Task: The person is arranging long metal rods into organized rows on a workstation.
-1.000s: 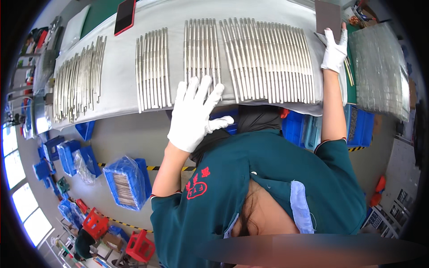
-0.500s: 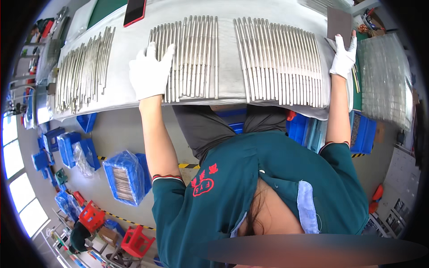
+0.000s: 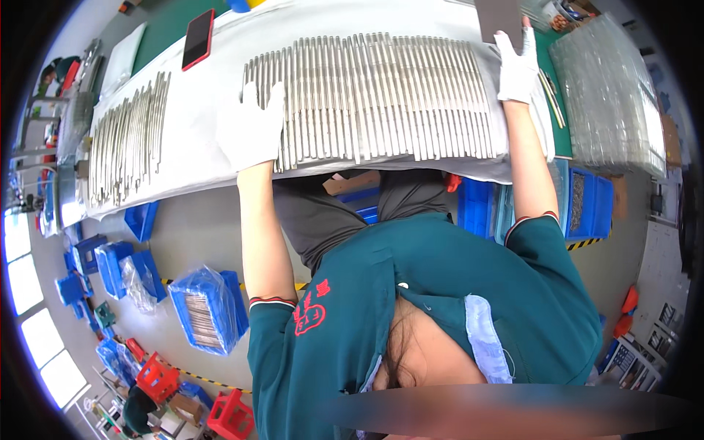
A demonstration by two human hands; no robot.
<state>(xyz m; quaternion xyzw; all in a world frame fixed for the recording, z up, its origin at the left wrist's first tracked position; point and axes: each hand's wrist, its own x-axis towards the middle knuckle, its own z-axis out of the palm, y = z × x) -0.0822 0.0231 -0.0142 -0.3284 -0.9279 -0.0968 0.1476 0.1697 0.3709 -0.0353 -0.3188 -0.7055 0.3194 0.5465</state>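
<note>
A wide row of thin metal rods [image 3: 381, 95] lies side by side on the white cloth [image 3: 198, 117] in front of me. At the row's left end my left hand [image 3: 253, 128], in a white glove, rests with its fingers apart and touches the outermost rods. Past the right end is my right hand [image 3: 518, 70], also gloved, with some fingertips bare. It grips the lower edge of a flat dark grey-brown board [image 3: 500, 16]. The board's top runs out of the picture. Farther left lies a smaller, uneven group of rods [image 3: 130, 139].
A phone with a red edge [image 3: 197, 40] lies behind the rods, at the left. Clear plastic trays [image 3: 609, 95] are stacked at the far right. Blue bins [image 3: 589, 205] stand under the table's right side. A plastic-wrapped blue crate of rods [image 3: 204, 308] sits on the floor.
The right group of rods has slid left against the middle group, closing the gap between them. My right hand and the board have moved left and away from me. My left hand stays at the left end.
</note>
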